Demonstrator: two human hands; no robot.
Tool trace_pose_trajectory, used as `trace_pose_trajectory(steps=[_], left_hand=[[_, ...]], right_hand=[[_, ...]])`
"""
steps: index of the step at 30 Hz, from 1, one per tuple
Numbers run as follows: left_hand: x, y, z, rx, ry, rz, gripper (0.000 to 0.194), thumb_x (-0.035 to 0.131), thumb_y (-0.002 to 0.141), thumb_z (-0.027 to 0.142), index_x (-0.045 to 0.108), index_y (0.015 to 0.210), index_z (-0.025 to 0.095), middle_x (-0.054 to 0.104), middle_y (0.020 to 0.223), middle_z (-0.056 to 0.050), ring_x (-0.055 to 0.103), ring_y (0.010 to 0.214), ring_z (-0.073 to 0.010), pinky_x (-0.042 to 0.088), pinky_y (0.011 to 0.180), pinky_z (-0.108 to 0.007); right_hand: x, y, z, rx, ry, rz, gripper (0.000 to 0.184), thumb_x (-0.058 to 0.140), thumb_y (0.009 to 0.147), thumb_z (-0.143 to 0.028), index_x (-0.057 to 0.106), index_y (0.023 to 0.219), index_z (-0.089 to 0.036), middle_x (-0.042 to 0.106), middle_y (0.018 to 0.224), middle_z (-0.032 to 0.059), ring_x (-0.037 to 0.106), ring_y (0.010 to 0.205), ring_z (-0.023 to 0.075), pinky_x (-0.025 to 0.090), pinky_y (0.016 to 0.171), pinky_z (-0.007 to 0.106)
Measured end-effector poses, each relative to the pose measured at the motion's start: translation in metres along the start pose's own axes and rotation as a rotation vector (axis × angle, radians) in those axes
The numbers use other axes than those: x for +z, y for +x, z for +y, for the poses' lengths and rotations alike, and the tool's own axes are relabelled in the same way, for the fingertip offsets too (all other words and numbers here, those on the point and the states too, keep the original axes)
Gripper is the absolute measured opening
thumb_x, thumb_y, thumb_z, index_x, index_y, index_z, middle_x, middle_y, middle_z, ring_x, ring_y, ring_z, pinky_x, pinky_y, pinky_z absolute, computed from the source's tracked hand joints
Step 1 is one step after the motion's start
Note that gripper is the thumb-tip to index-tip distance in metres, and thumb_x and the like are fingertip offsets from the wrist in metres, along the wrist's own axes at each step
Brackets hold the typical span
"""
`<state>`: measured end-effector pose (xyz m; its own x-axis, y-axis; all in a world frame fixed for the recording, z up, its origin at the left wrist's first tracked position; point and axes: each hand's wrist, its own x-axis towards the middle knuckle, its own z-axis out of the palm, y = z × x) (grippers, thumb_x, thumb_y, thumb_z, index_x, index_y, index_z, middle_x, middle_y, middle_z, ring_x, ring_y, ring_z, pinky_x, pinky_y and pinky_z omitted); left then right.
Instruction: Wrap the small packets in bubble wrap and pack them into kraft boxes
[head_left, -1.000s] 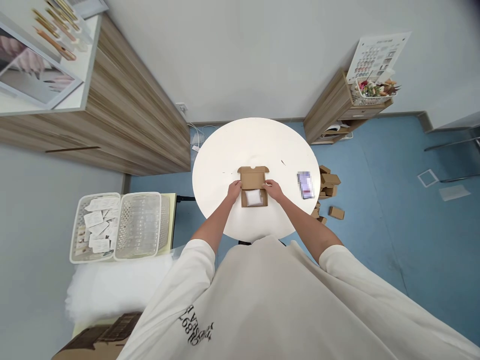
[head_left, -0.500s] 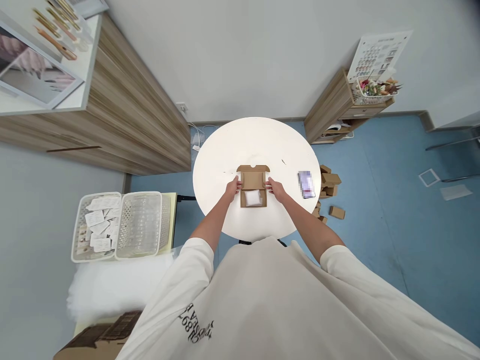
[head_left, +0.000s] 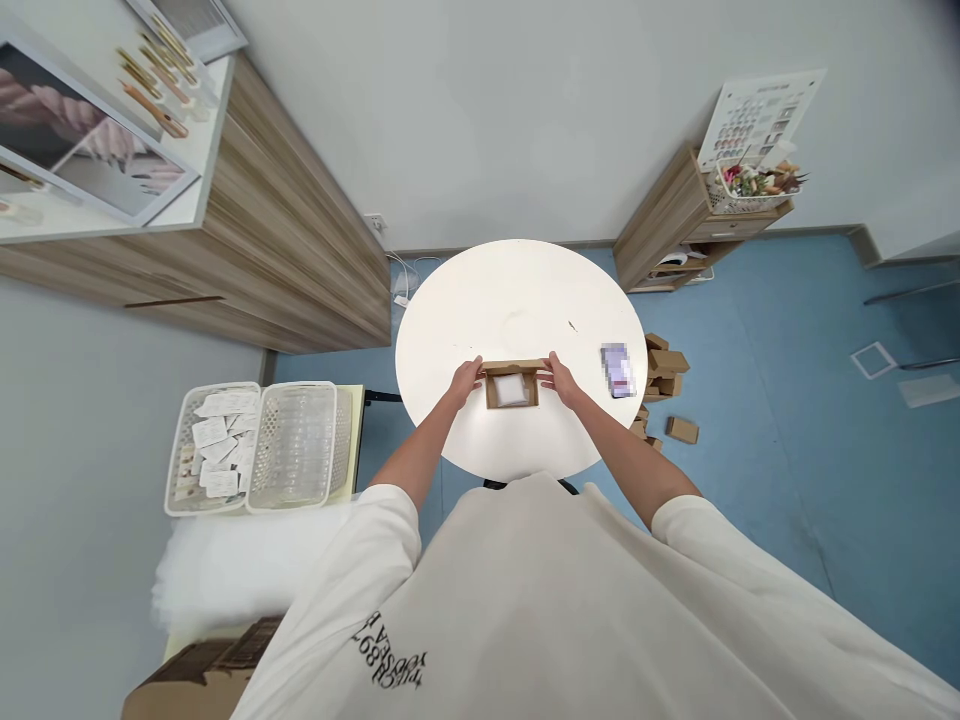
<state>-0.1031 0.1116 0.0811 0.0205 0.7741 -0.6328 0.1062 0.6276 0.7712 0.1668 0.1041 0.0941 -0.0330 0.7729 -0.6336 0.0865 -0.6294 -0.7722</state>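
A small brown cardboard box rests on the white round table, its lid raised along the far side. Inside lies a white wrapped packet. At the left end of the lid my left hand grips the cardboard with bent fingers. My right hand grips the opposite end the same way. The packet is touched by neither hand. Farther right on the table is a purple object with blurred detail.
Brown boxes lie on the blue floor right of the table. To the left stand white baskets, one with paper-like packets, beside white wrapping material. A wooden cabinet rises at the left, a smaller shelf unit back right.
The box lid has swung up from lying flat at the back, with both hands moving along at its ends. The view has shifted slightly left.
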Motion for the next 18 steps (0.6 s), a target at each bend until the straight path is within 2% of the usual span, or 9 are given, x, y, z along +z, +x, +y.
trace_pose_trajectory(steps=[4, 8, 13, 18], left_hand=[[0.004, -0.007, -0.012, 0.055, 0.119, 0.065, 0.023, 0.063, 0.088, 0.045, 0.055, 0.088, 0.023, 0.067, 0.109, -0.007, 0.065, 0.101, -0.0202, 0.054, 0.083, -0.033], [0.01, -0.021, -0.026, 0.146, 0.298, 0.091, 0.01, 0.062, 0.085, 0.028, 0.06, 0.093, 0.024, 0.067, 0.112, -0.005, 0.064, 0.105, -0.0222, 0.053, 0.088, -0.036], [0.016, -0.05, -0.051, 0.382, 0.632, 0.072, 0.021, 0.053, 0.089, 0.019, 0.065, 0.104, 0.024, 0.061, 0.127, -0.008, 0.055, 0.125, -0.0246, 0.044, 0.108, -0.042], [0.018, -0.069, -0.083, 0.418, 0.813, 0.074, 0.035, 0.052, 0.089, 0.015, 0.064, 0.12, 0.025, 0.05, 0.145, -0.011, 0.049, 0.134, -0.03, 0.043, 0.108, -0.045]], right_hand=[[0.001, -0.01, 0.009, -0.05, -0.121, -0.006, 0.059, 0.036, 0.097, -0.067, 0.068, 0.12, -0.022, 0.061, 0.138, 0.0094, 0.064, 0.112, 0.0241, 0.054, 0.088, 0.033], [0.005, -0.022, 0.026, -0.182, -0.318, 0.0, 0.049, 0.041, 0.098, -0.06, 0.068, 0.118, -0.024, 0.063, 0.133, 0.0079, 0.06, 0.116, 0.0237, 0.049, 0.099, 0.037], [0.015, -0.045, 0.064, -0.359, -0.678, 0.035, 0.041, 0.053, 0.094, -0.047, 0.064, 0.127, -0.024, 0.042, 0.155, 0.0095, 0.043, 0.139, 0.0246, 0.042, 0.11, 0.038], [0.019, -0.064, 0.098, -0.396, -0.947, 0.051, 0.044, 0.049, 0.097, -0.038, 0.058, 0.138, -0.023, 0.033, 0.161, 0.0106, 0.04, 0.141, 0.0287, 0.037, 0.113, 0.046]])
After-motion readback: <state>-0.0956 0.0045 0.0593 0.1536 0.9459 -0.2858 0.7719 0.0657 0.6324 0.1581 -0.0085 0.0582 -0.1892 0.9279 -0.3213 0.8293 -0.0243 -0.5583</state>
